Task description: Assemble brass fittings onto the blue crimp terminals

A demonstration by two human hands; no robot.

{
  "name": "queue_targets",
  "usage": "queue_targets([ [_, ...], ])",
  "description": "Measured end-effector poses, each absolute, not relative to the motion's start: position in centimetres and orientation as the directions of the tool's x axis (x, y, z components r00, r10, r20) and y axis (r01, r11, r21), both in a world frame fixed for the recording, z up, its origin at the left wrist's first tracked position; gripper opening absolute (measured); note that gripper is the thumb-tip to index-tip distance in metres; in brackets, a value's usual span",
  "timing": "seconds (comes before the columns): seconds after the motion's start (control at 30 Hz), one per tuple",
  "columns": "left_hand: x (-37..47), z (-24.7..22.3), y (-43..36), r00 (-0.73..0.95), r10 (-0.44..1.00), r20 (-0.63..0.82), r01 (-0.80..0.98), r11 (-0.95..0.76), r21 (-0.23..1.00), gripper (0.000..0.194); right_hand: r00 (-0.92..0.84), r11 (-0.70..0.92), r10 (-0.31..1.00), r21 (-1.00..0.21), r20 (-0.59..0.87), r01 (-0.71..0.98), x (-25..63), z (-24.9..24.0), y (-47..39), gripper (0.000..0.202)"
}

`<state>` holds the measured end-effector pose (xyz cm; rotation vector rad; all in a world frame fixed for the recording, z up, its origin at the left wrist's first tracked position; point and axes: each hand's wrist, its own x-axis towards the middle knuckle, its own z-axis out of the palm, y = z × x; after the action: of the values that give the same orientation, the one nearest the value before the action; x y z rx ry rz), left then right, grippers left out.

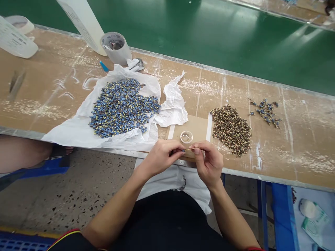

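Observation:
My left hand (162, 156) pinches a small blue piece (183, 150) at the table's near edge. A thin yellowish stick (190, 149) is held between the fingertips of my right hand (209, 161), its tip at the blue piece. Just beyond my hands stands a small clear cup (186, 137) on a cardboard sheet (199, 126). To the left, a big heap of small blue, yellow and dark pieces (123, 108) lies on white paper (70, 127). At the right is a pile of small brown and cream pieces (231, 129).
A few blue and dark pieces (268, 112) lie scattered further right. Behind the heap stand a tape roll (120, 52) with things inside and a white bottle (85, 26). Another bottle (15, 38) is at far left. Someone's leg (23, 153) shows at the left.

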<state>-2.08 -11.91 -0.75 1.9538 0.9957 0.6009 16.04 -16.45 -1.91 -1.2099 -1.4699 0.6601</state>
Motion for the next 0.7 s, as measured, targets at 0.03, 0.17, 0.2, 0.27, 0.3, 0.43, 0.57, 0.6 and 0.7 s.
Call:
queue_targets([
  [0.03, -2.1, -0.8, -11.9, 0.568, 0.822, 0.04, 0.417, -0.329, 0.847, 0.011, 0.08, 0.33, 0.923, -0.88, 0.377, 0.341, 16.0, -1.8, -16.4, 0.011],
  [0.17, -2.1, -0.7, -11.9, 0.558, 0.828, 0.051, 0.399, -0.322, 0.859, 0.012, 0.052, 0.335, 0.927, -0.882, 0.371, 0.331, 16.0, -1.6, -16.4, 0.01],
  [0.2, -2.1, -0.6, -11.9, 0.55, 0.833, 0.054, 0.397, -0.318, 0.861, 0.011, 0.054, 0.333, 0.927, -0.883, 0.37, 0.332, 15.9, -1.6, -16.4, 0.01],
  [0.27, -2.1, -0.6, -11.9, 0.538, 0.841, 0.054, 0.392, -0.307, 0.867, 0.011, 0.085, 0.319, 0.928, -0.89, 0.364, 0.327, 15.9, -1.6, -16.4, 0.01],
  [0.3, -2.1, -0.7, -11.9, 0.534, 0.844, 0.052, 0.389, -0.3, 0.871, 0.01, 0.113, 0.311, 0.926, -0.896, 0.361, 0.318, 15.9, -1.6, -16.4, 0.01],
  [0.43, -2.3, -0.9, -12.0, 0.518, 0.854, 0.04, 0.366, -0.264, 0.892, 0.01, 0.212, 0.323, 0.892, -0.892, 0.399, 0.318, 16.2, -1.7, -15.5, 0.01],
  [0.57, -2.3, -1.0, -12.0, 0.507, 0.861, 0.045, 0.364, -0.261, 0.894, 0.01, 0.172, 0.344, 0.878, -0.84, 0.446, 0.419, 16.4, -1.6, -14.1, 0.008],
  [0.6, -2.3, -1.0, -12.0, 0.507, 0.861, 0.048, 0.364, -0.265, 0.893, 0.01, 0.142, 0.339, 0.887, -0.828, 0.439, 0.447, 16.4, -1.5, -13.8, 0.008],
  [0.7, -2.3, -1.0, -11.9, 0.515, 0.855, 0.055, 0.36, -0.274, 0.892, 0.01, 0.061, 0.306, 0.919, -0.802, 0.39, 0.513, 16.2, -1.5, -13.7, 0.009],
])
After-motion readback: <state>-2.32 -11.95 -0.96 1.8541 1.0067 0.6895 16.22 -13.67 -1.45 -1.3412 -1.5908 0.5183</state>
